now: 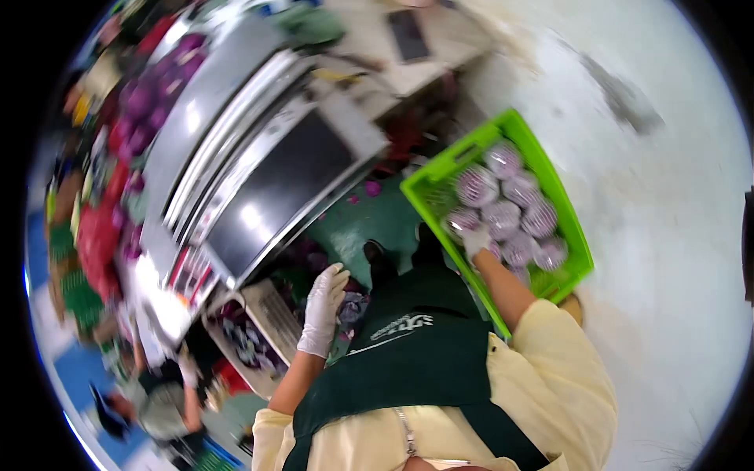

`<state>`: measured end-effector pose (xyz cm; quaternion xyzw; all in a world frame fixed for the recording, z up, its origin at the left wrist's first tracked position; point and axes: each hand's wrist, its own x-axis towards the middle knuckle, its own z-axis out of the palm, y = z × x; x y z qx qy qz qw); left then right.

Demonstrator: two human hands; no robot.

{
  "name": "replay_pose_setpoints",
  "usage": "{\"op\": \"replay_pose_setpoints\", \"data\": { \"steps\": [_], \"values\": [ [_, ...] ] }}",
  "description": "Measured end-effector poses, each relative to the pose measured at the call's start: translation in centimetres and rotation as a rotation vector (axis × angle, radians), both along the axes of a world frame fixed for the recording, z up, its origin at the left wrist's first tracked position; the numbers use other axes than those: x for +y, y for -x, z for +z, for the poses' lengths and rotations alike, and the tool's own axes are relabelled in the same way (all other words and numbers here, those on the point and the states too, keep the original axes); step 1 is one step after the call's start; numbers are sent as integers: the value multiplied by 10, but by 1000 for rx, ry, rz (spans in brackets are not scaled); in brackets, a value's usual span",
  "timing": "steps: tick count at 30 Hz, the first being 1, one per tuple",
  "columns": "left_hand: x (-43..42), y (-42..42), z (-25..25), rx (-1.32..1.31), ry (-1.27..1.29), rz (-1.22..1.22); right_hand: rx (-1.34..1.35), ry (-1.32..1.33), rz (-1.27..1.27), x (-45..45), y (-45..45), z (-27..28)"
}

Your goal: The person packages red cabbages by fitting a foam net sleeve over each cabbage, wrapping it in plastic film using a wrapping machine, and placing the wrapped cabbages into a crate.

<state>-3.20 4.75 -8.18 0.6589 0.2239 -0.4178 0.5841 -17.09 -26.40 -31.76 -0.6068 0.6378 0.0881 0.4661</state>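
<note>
The right grip (477, 239) is at a shiny wrapped ball (462, 218) inside the green crate (550, 177), at three o'clock; whether it grasps, I cannot tell. Other wrapped balls (500, 218) lie from twelve to four o'clock around it, probably kept from rolling by the walls. The left grip (323, 308), at seven o'clock, is released, holding nothing. A steel machine (275, 188) stands at ten.

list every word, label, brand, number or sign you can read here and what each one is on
No text is legible.
Dark green cloth apron: white printed logo and lettering, too blurred to read.
Red-and-white panel on the silver metal machine: markings too small and blurred to read.
Bright green plastic crate: no lettering that can be made out.
</note>
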Motion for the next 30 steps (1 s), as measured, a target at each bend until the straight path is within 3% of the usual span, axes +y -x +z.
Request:
{"op": "replay_pose_setpoints", "data": {
  "steps": [1,2,3,4,5,6,7,10,11,12,14,15,17,20,24,27,30],
  "values": [
    [12,14,6,-2,-19,49,-99,161,144,0,12,-13],
    [23,27,13,-21,-35,116,-395,245,248,-2,17,-14],
    [26,37,27,-5,-107,160,-313,160,391,-4,-7,61],
    [62,63,-1,-52,58,195,-407,282,536,5,-16,85],
    [60,70,20,-20,8,306,-432,560,746,6,-2,41],
    [69,81,18,20,9,376,-548,401,908,10,-10,68],
    [84,105,24,-57,-27,581,-641,455,1129,13,-14,77],
    [109,170,35,-309,185,571,-787,421,1430,43,-33,79],
    [124,200,9,-208,155,630,-860,335,1463,63,-17,79],
    [115,219,16,-122,90,669,-956,245,1461,71,-5,62],
    [117,266,15,-142,191,766,-859,179,1586,104,3,102],
    [134,253,21,-168,260,891,-902,119,1683,136,-54,116],
    [152,302,24,-210,271,1041,-883,32,1705,197,-44,155],
    [206,388,21,-270,277,1301,-887,-154,1826,320,-21,170],
    [262,497,14,-354,178,1731,-845,-584,1956,476,11,140],
    [297,581,23,-446,40,2102,-595,-875,2092,587,75,164],
    [329,667,45,-662,-157,2506,-678,-981,2335,668,143,181]
  ]
}}
